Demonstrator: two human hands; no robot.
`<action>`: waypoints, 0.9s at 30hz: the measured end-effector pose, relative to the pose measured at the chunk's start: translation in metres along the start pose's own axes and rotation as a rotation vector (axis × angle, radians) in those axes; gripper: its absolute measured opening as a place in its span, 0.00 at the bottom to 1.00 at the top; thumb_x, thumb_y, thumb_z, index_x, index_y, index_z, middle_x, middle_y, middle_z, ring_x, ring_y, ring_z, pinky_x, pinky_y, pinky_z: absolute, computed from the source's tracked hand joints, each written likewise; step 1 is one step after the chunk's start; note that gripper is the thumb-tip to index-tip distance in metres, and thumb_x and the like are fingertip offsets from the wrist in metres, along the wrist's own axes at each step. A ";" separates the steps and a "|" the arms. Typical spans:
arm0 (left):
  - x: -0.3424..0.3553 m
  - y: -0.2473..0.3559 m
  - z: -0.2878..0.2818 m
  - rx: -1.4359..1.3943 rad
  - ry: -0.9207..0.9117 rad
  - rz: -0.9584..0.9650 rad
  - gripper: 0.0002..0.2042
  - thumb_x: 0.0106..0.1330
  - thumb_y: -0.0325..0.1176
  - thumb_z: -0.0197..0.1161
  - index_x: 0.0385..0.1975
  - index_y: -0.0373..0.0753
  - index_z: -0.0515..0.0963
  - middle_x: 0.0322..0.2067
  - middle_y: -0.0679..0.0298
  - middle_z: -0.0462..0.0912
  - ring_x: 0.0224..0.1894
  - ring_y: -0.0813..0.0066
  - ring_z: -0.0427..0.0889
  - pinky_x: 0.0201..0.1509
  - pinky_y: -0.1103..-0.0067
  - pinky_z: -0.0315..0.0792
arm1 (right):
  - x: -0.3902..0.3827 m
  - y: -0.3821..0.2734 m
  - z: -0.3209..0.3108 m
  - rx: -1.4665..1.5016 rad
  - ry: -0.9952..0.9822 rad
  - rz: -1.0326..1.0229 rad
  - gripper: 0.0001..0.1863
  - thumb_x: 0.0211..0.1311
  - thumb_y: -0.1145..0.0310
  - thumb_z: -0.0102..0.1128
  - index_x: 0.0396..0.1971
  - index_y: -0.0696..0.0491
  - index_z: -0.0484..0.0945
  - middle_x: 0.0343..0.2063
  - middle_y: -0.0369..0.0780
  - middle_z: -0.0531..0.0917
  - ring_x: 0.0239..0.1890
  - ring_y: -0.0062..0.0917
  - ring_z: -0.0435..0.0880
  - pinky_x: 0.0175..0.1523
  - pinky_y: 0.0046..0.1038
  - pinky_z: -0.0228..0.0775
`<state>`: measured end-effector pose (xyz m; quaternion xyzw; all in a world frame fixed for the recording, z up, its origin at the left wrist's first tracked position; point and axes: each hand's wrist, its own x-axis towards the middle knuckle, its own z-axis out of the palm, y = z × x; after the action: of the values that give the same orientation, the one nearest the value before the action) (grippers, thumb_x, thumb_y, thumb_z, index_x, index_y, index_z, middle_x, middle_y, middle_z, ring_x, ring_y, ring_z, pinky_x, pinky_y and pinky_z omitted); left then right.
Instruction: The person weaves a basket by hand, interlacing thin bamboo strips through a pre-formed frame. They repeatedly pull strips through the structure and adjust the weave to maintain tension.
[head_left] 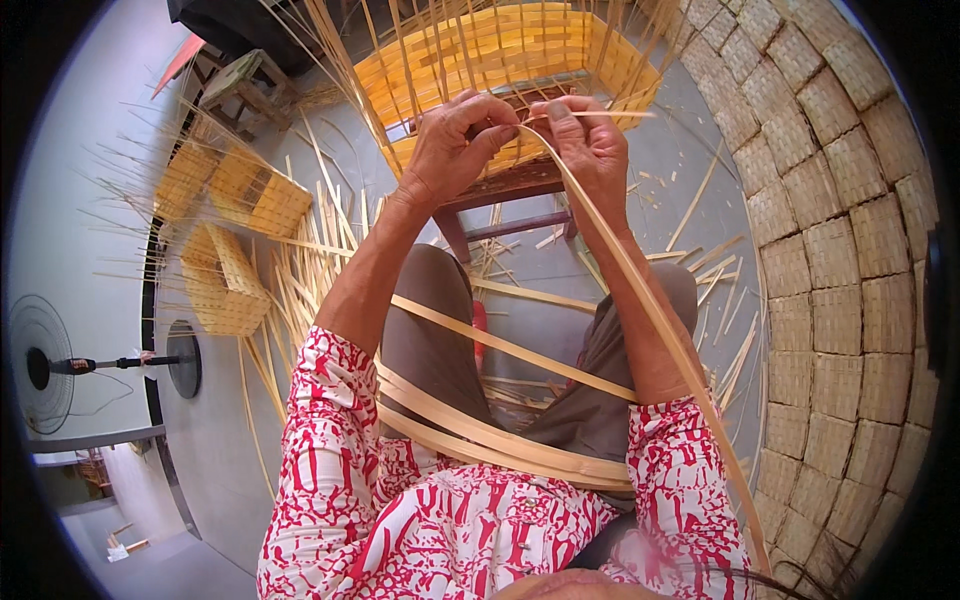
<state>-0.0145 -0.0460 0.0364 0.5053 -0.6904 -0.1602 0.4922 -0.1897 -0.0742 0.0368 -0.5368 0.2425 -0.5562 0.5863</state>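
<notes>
A yellow woven basket (470, 50) with tall upright strips rests on a dark wooden stool (500, 225) in front of me. At its near edge my left hand (455, 150) pinches a long pale bamboo strip (630, 270), which arcs down past my right forearm to the bottom right. My right hand (590, 150), close beside it, has its fingers closed on the strip, with a thinner piece sticking out rightward. The fingertips partly hide the point where the pieces meet. Several loose flat strips (510, 455) lie across my lap.
Several partly woven baskets (225, 280) with loose strip ends sit at left, near a standing fan (45, 370) and a small wooden stool (240, 85). Loose strips (310, 280) litter the grey floor. Stacked woven pieces (830, 300) line the right side.
</notes>
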 end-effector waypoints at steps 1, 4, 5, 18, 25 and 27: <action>0.000 0.000 0.002 -0.019 0.015 -0.020 0.04 0.61 0.26 0.68 0.34 0.38 0.83 0.27 0.64 0.81 0.28 0.79 0.80 0.33 0.79 0.73 | -0.002 0.001 0.002 0.069 0.084 0.023 0.08 0.74 0.68 0.54 0.40 0.58 0.76 0.33 0.37 0.83 0.39 0.17 0.82 0.48 0.18 0.75; 0.003 0.001 0.009 0.007 0.105 -0.063 0.05 0.63 0.26 0.67 0.36 0.36 0.82 0.26 0.65 0.81 0.28 0.80 0.80 0.31 0.81 0.74 | -0.004 -0.004 0.003 0.498 0.216 0.248 0.08 0.74 0.71 0.51 0.44 0.59 0.72 0.39 0.41 0.81 0.43 0.22 0.83 0.53 0.25 0.78; 0.005 0.003 0.013 0.029 0.141 -0.074 0.05 0.64 0.26 0.67 0.37 0.35 0.81 0.26 0.65 0.81 0.28 0.80 0.80 0.31 0.82 0.74 | -0.005 -0.005 0.002 0.641 0.262 0.321 0.08 0.75 0.71 0.50 0.46 0.60 0.70 0.40 0.42 0.80 0.44 0.24 0.83 0.55 0.27 0.79; -0.010 0.021 0.020 0.396 0.297 0.051 0.22 0.64 0.19 0.58 0.59 0.40 0.73 0.40 0.51 0.85 0.39 0.58 0.88 0.38 0.70 0.81 | -0.008 0.009 -0.062 0.416 0.331 0.475 0.15 0.68 0.77 0.50 0.54 0.56 0.72 0.39 0.41 0.83 0.41 0.26 0.83 0.47 0.29 0.79; 0.005 0.035 0.046 0.624 0.190 0.473 0.19 0.61 0.22 0.63 0.53 0.40 0.75 0.45 0.58 0.82 0.35 0.61 0.87 0.33 0.73 0.81 | 0.029 0.025 -0.095 0.684 0.475 0.427 0.16 0.68 0.78 0.42 0.53 0.53 0.70 0.41 0.44 0.81 0.41 0.33 0.82 0.47 0.37 0.80; 0.019 0.039 0.060 0.714 0.115 0.334 0.17 0.60 0.25 0.64 0.51 0.40 0.76 0.43 0.60 0.82 0.34 0.60 0.86 0.31 0.72 0.80 | 0.034 0.020 -0.089 0.750 0.524 0.365 0.13 0.71 0.75 0.44 0.52 0.52 0.71 0.42 0.45 0.80 0.43 0.33 0.81 0.47 0.37 0.80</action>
<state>-0.0858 -0.0618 0.0466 0.5334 -0.7469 0.2007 0.3426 -0.2512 -0.1414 0.0021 -0.0795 0.2552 -0.6097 0.7462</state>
